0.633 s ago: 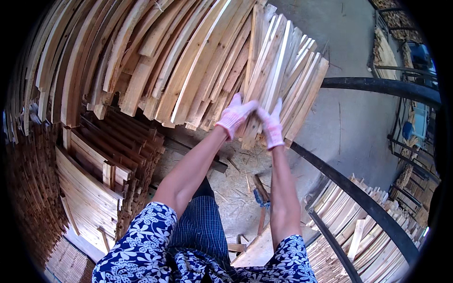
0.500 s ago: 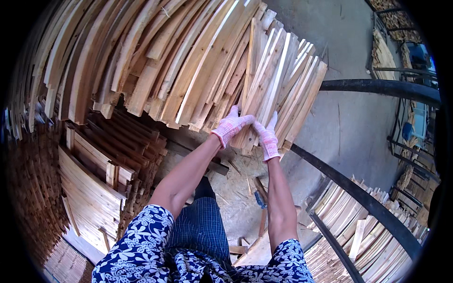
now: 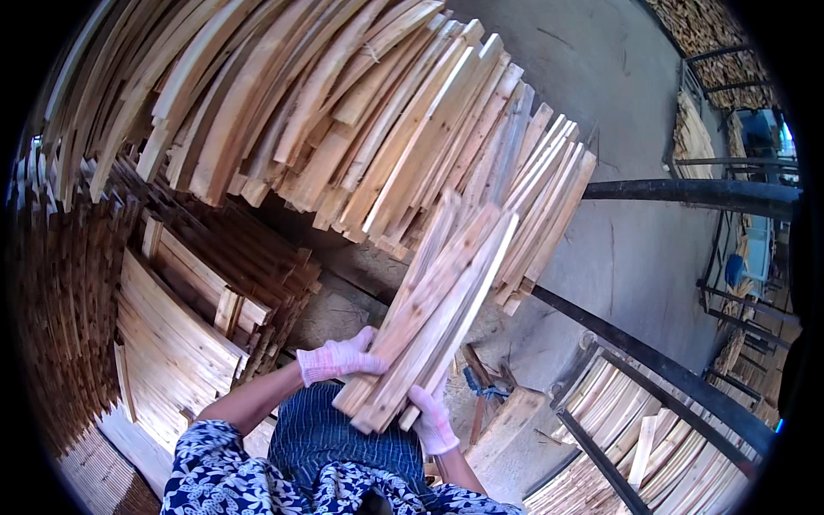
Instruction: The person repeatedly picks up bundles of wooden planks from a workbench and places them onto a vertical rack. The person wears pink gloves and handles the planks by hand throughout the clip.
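Note:
A bundle of wooden strips [image 3: 438, 326] is held between my gloved hands, close to my body and tilted up and away to the right. My left hand [image 3: 343, 356] grips its left side, thumb and fingers against the wood. My right hand [image 3: 433, 419] clasps the lower right edge near the bundle's near end; some of its fingers are hidden beneath. Both hands wear pale pink knit gloves. Beyond the bundle's far end lies a large stack of wooden strips [image 3: 343, 129], with more of them showing to the right of the bundle.
A black metal rail [image 3: 635, 360] runs diagonally at the right, with another stack of strips [image 3: 618, 429] below it. Darker stacked boards [image 3: 184, 326] stand at the left. On the concrete floor [image 3: 601, 257] near my right hand lies a wood block [image 3: 506, 421].
My hands have drawn the bundle of strips off the stack and back toward my body. In the earlier frame both hands were at the stack's near edge with arms outstretched.

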Tool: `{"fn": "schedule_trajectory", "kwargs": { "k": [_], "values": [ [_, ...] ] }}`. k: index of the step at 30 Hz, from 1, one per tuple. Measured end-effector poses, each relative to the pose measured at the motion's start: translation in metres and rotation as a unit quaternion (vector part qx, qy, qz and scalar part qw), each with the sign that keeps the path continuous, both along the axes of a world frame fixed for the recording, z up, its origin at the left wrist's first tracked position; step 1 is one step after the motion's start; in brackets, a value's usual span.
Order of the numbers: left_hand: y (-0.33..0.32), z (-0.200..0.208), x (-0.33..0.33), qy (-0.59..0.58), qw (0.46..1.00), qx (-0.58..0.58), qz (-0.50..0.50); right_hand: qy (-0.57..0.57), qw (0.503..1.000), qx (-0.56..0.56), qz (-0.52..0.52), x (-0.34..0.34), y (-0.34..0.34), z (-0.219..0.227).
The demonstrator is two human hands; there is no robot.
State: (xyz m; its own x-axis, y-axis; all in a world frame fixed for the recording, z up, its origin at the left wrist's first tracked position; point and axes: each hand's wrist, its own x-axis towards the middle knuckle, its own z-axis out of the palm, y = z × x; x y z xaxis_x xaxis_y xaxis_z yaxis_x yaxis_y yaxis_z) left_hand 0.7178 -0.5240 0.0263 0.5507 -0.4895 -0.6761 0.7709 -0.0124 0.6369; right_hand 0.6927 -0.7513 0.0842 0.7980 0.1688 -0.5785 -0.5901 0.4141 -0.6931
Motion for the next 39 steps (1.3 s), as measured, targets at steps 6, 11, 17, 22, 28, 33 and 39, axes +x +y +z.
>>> {"fn": "schedule_trajectory", "kwargs": {
  "k": [6, 11, 17, 22, 28, 33, 39],
  "values": [
    [-0.042, -0.032, -0.005, 0.052, 0.995, 0.030, 0.081, 0.147, 0.986, -0.027, -0.074, 0.003, -0.020, -0.123],
    [-0.007, -0.001, -0.063, -0.043, 0.981, 0.185, -0.028, 0.081, 0.996, -0.043, -0.016, -0.051, 0.025, -0.086],
    [0.093, 0.054, -0.246, -0.056, 0.982, 0.097, 0.152, -0.049, 0.988, -0.071, 0.131, -0.172, 0.142, 0.016],
    [0.183, 0.131, -0.361, -0.001, 0.877, 0.114, 0.466, -0.056, 0.944, -0.100, 0.310, -0.209, 0.295, 0.076],
    [0.257, 0.083, -0.408, 0.057, 0.694, 0.207, 0.687, -0.121, 0.839, -0.066, 0.526, -0.193, 0.443, 0.049],
    [0.304, 0.031, -0.424, 0.139, 0.611, 0.445, 0.639, -0.260, 0.762, -0.248, 0.539, -0.123, 0.466, -0.017],
    [0.293, 0.013, -0.410, 0.191, 0.579, 0.583, 0.537, -0.505, 0.405, -0.547, 0.531, -0.020, 0.489, -0.076]
  ]
}}
